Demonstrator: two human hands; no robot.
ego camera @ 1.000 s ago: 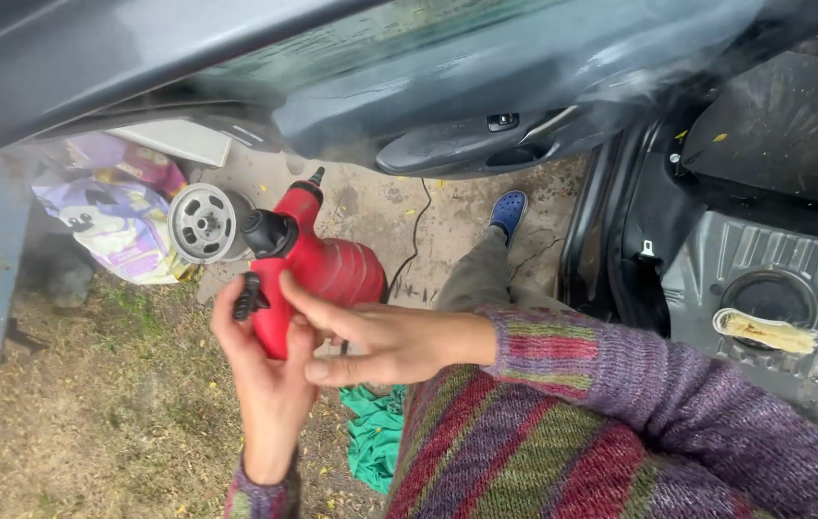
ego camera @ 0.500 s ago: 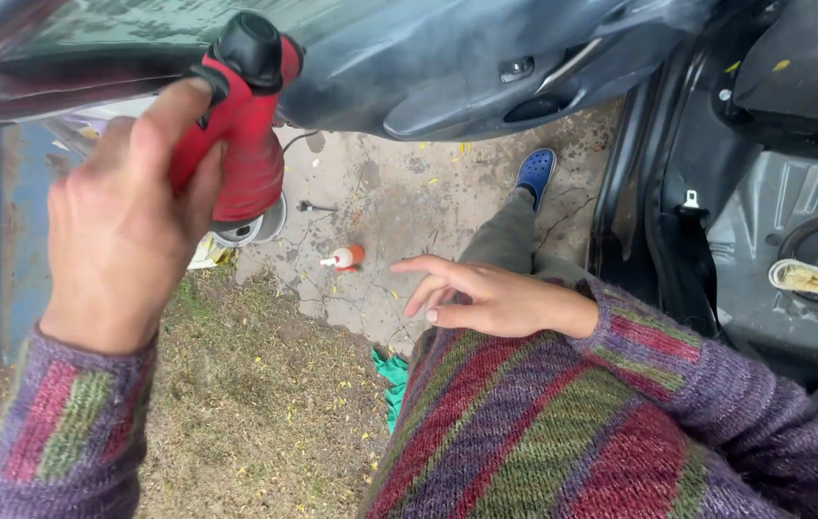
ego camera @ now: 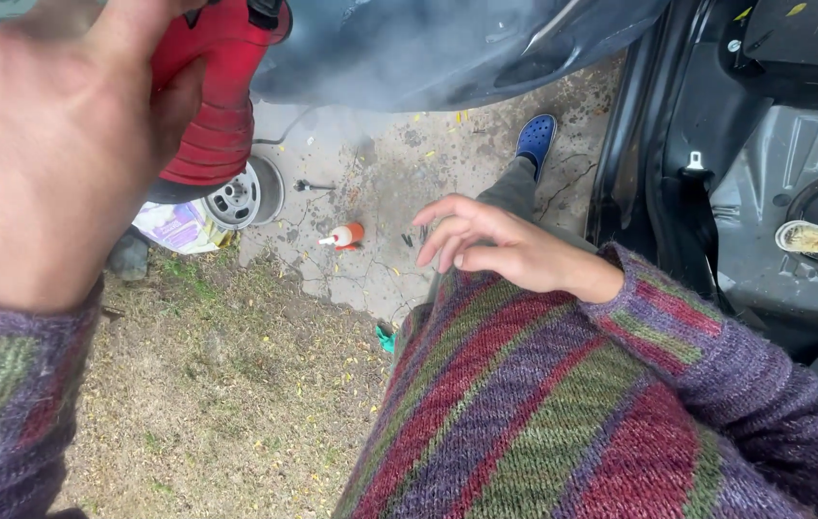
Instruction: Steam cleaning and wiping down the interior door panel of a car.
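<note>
My left hand fills the upper left, gripping a red power polisher with a black top and a round silver backing disc at its lower end. The tool is raised close to the grey car door overhead. My right hand hovers in the middle with fingers loosely spread, holding nothing, above my striped knitted sweater. A small orange and white bottle lies on the cracked concrete below.
A black cord runs across the concrete. A colourful bag lies at the grass edge. My blue shoe rests by the car sill. The stripped car floor with a round opening is at right. A green scrap lies nearby.
My left hand has lifted the polisher up toward the door and closer to the camera. My right hand let go of the tool and stayed low over my lap.
</note>
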